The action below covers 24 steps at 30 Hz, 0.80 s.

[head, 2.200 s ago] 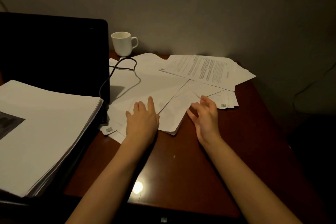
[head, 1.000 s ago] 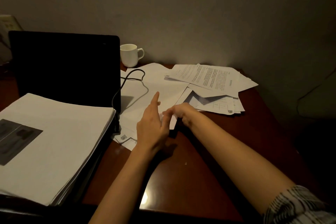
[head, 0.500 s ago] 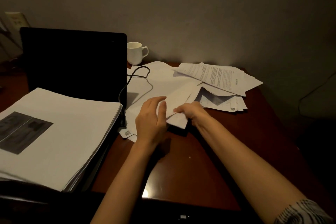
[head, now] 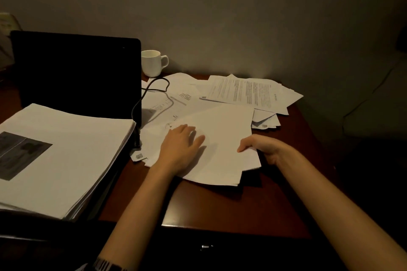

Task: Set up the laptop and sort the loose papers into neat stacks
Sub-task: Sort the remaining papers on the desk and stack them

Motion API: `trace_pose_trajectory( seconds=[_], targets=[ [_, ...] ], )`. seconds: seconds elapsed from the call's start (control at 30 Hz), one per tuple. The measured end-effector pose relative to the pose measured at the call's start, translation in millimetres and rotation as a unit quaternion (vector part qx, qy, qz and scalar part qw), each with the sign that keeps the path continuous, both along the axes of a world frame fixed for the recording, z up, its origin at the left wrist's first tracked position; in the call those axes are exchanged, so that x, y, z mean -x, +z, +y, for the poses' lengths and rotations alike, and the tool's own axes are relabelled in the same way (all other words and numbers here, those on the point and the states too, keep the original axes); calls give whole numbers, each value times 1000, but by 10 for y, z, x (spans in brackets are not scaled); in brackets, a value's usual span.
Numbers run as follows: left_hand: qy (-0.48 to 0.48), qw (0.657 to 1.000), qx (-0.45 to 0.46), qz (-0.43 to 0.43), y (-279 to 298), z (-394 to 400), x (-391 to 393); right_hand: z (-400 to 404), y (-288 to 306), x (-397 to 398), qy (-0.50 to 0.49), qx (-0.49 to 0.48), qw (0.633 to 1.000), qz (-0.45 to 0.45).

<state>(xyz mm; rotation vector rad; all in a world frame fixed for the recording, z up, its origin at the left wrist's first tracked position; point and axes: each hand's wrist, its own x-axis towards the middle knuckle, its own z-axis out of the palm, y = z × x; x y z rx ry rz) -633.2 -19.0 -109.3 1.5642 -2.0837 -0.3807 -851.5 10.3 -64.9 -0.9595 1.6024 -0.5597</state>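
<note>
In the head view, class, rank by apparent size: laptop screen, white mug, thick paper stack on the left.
1. Thick paper stack, though nearness to the camera enlarges it.
2. Laptop screen.
3. White mug.

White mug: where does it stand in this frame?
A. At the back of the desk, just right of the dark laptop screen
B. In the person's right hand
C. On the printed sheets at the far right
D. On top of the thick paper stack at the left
A. The white mug stands near the wall beside the right edge of the laptop screen, apart from both hands and off the thick paper stack.
</note>
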Motion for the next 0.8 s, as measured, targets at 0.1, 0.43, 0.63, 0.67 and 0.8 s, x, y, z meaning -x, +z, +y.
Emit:
trace_pose_trajectory(
  seconds=[0.1, 0.43, 0.63, 0.67, 0.8],
  targets=[
    [-12, 996, 61, -65, 80, 129, 8, 71, -26, -38, -50, 27, 998, -20],
    [49, 936, -55, 343, 215, 65, -41, 521, -155, 157, -89, 75, 993, -29],
    [-21, 887, -240, 394, 366, 12, 53, 852, -68, 342, -93, 183, 976, -74],
    [-39, 881, -239, 406, 442, 38, 114, 856, -30, 350, -91, 207, 972, -64],
    [-18, 873, -201, 444, 695, 102, 249, 817, 207, 337, -81, 284, 954, -43]
  ],
)
